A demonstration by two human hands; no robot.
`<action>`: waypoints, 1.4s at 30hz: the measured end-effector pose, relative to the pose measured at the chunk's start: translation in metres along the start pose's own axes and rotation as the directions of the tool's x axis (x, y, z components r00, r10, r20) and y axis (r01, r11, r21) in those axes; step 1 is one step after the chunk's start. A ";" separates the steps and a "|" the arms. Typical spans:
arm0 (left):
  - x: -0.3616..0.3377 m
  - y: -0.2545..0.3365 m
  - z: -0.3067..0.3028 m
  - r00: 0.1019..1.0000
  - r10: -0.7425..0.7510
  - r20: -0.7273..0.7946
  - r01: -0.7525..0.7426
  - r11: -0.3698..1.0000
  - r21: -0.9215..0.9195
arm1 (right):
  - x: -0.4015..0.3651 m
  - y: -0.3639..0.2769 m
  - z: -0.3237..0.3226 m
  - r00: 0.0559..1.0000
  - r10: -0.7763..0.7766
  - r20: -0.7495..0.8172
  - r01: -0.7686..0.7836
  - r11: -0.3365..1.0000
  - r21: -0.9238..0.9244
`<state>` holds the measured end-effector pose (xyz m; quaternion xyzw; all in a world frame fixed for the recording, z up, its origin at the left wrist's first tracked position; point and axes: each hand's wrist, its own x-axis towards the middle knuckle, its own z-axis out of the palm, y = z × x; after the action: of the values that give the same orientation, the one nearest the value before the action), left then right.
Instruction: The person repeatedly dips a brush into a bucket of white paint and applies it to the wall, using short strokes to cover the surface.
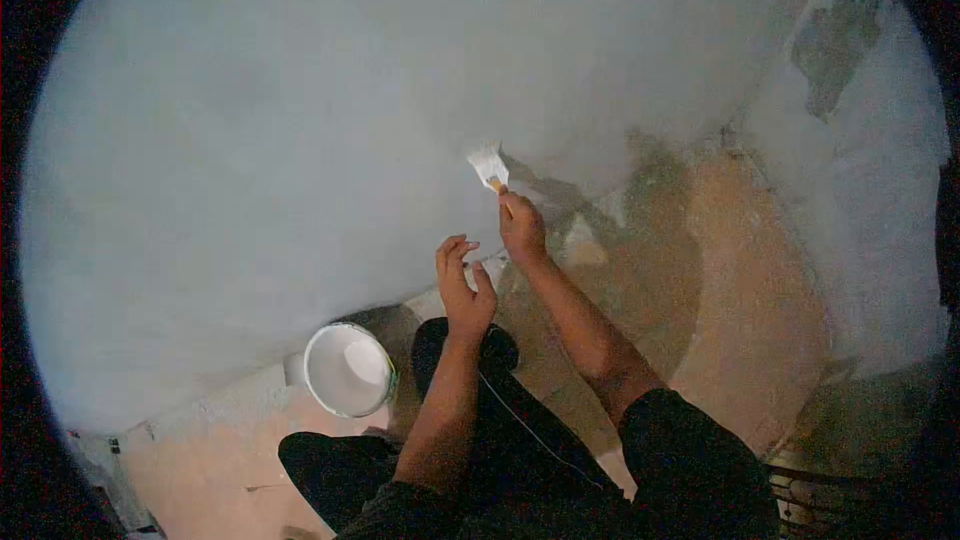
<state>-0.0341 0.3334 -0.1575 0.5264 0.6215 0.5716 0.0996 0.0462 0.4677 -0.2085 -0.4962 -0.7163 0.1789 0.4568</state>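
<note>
My right hand (523,228) is wrapped round the handle of a paintbrush (489,167). The brush's white, paint-covered bristles point up and left, close against the pale painted wall (300,120). Beside it, lower and to the left, my left hand (464,285) is raised with fingers apart and slightly curled, holding nothing. A white bucket (319,380) stands on the floor left of my legs, with white paint showing inside.
The wall meets the orange-brown floor (745,290) along a slanting edge. On the right, a second wall (880,240) carries a dark grey patch (835,45). A dark metal lattice piece (815,500) is at the lower right.
</note>
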 end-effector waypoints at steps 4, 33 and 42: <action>0.028 0.027 -0.001 0.999 -0.044 0.030 0.046 0.998 -0.054 | 0.005 -0.010 -0.026 0.986 0.090 0.139 -0.091 0.996 0.001; 0.019 0.041 0.008 0.992 -0.063 -0.108 0.056 0.996 -0.071 | 0.023 -0.034 -0.042 0.654 0.470 0.593 -0.755 0.458 0.470; 0.011 0.026 0.002 0.990 -0.099 -0.097 0.091 0.992 -0.081 | 0.051 -0.080 -0.078 0.653 0.577 0.490 -0.755 0.544 0.366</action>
<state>-0.0232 0.3371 -0.1315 0.4623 0.6278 0.6155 0.1154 0.0623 0.4612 -0.0870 -0.5478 -0.4496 0.6110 0.3527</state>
